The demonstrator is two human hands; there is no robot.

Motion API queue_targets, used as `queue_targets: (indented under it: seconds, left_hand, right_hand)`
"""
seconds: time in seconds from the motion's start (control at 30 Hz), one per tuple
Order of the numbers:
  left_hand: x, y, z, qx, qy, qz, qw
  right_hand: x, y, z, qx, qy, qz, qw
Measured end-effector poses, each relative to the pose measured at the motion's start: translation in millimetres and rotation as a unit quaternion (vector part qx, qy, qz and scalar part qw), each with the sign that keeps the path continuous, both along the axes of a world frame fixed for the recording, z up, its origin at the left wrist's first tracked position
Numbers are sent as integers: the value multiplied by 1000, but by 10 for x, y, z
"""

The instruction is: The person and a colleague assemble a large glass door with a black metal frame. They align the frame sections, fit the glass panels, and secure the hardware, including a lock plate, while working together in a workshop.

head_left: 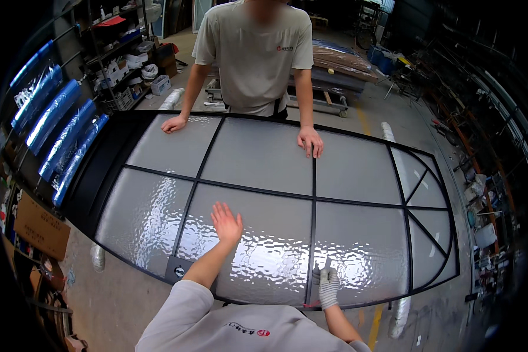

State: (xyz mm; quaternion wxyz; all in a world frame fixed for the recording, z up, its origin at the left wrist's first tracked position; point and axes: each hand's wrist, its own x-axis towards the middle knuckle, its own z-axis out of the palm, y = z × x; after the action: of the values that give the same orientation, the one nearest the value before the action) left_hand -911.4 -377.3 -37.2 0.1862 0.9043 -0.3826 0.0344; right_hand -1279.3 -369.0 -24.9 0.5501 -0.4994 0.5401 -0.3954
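A large black-framed door panel [255,189] with rippled glass lies flat in front of me, divided by dark bars. My left hand [227,224] is bare, its fingers stretched out over a lower middle pane; whether the palm presses on the glass I cannot tell. My right hand [328,286], in a striped knit glove, is closed beside the dark bar near the close edge. A small greyish tip shows above its fingers, too unclear to name. Something thin and red [312,305] lies by that hand at the frame's edge. A round lock hole [179,271] sits in the near frame.
Across the panel stands a co-worker [252,58], one hand [174,124] on the far left pane, the other [310,142] on a bar. Wrapped supports [400,317] stick out from under the panel. Blue film rolls [54,135] and a cardboard box [41,226] are at left; cluttered racks line the right.
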Motion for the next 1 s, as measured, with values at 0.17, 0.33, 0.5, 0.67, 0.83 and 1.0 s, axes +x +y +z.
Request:
queue_targets:
  seconds: [0.17,0.33,0.5,0.67,0.83,1.0]
  left_hand:
    - [-211,43,169,36,109,-268,957]
    - [-1358,209,120,-143,121,-624,758]
    - [-2042,600,9,-36,141,-802,579]
    - [-2132,789,-44,-75,87,-794,596]
    - [-2378,818,155,-35,47,-774,631]
    - [-3033,866,138,-53,-16,-694,718]
  right_hand:
    - [-340,507,-167,-63,260,51,962]
    - [-160,1053,257,-82,133,-58,986]
    - [-26,1574,531,27,54,-123,991]
    - [-77,1896,464,54,2,-141,988]
    - [-356,1998,374,49,-23,-132,990]
    - [-1299,1989,-56,20,-20,-99,995]
